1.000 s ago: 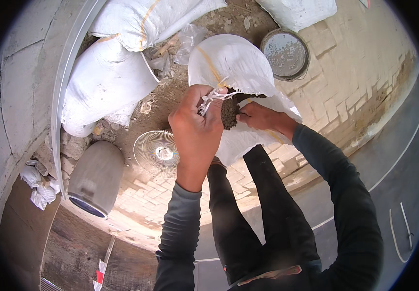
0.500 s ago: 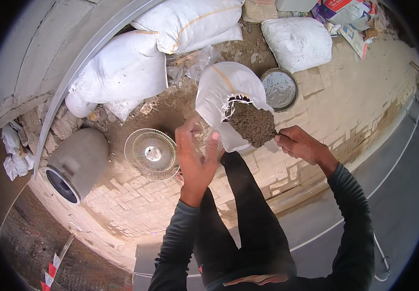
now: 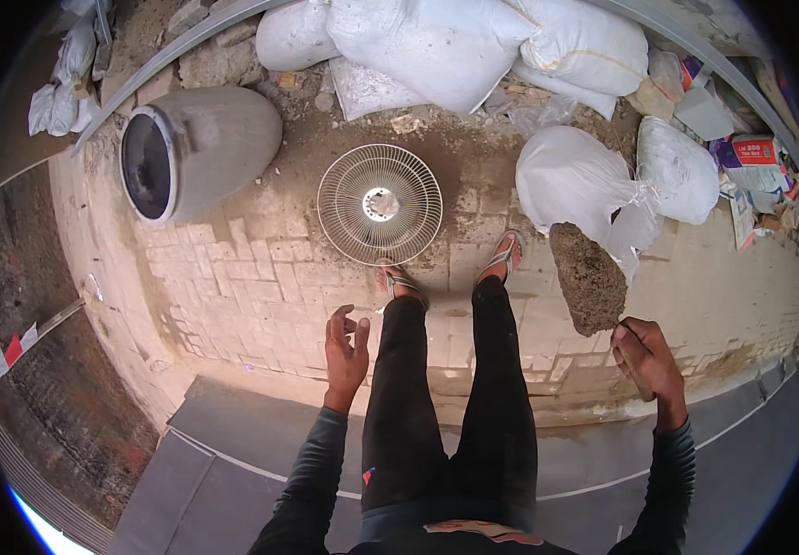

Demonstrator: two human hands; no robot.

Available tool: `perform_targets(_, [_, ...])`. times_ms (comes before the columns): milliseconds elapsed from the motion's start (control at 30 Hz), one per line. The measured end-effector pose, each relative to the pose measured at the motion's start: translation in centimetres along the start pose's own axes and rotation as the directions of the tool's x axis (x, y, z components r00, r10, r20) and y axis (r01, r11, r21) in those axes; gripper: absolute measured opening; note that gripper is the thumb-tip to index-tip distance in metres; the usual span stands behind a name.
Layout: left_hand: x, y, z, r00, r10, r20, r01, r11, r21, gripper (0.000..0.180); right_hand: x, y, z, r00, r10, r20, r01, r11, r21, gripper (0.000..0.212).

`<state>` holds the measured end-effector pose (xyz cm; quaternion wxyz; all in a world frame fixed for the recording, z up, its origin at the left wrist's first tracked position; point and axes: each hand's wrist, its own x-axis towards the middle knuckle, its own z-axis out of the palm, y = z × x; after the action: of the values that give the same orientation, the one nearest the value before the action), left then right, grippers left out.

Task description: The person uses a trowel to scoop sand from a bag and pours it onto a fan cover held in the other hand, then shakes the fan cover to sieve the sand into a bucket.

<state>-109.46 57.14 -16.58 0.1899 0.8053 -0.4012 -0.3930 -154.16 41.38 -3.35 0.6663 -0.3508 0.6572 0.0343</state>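
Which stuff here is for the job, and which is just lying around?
Seems part of the job:
- dirt-covered tool, held in the right hand
- white sack beside the tool

Seems just lying around:
- piled white sacks
- grey rounded container on its side
- red-and-white flags
- wire fan guard, untouched, though I'm not sure

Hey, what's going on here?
A person is holding a grit-laden trowel by its handle in the right hand. The left hand is empty, its fingers loosely curled. A white sack sits just beyond the trowel; I can't tell whether they touch. A round wire fan guard lies on the ground in front of the left foot.
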Motion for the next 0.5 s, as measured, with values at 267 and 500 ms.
perform_targets(267, [-6.6, -11.6, -7.6, 0.950, -0.296, -0.101, 0.296, 0.955, -0.014, 0.038, 19.0, 2.5, 15.5, 0.941, -0.114, 0.319, 0.142, 0.988, -0.064, 0.035])
perform_targets(500, [-11.6, -16.8, -8.5, 0.893, -0.441, -0.090, 0.436, 0.897, -0.068, 0.042, 34.8, 4.0, 25.1, 0.965, -0.111, 0.239, 0.188, 0.926, -0.326, 0.043])
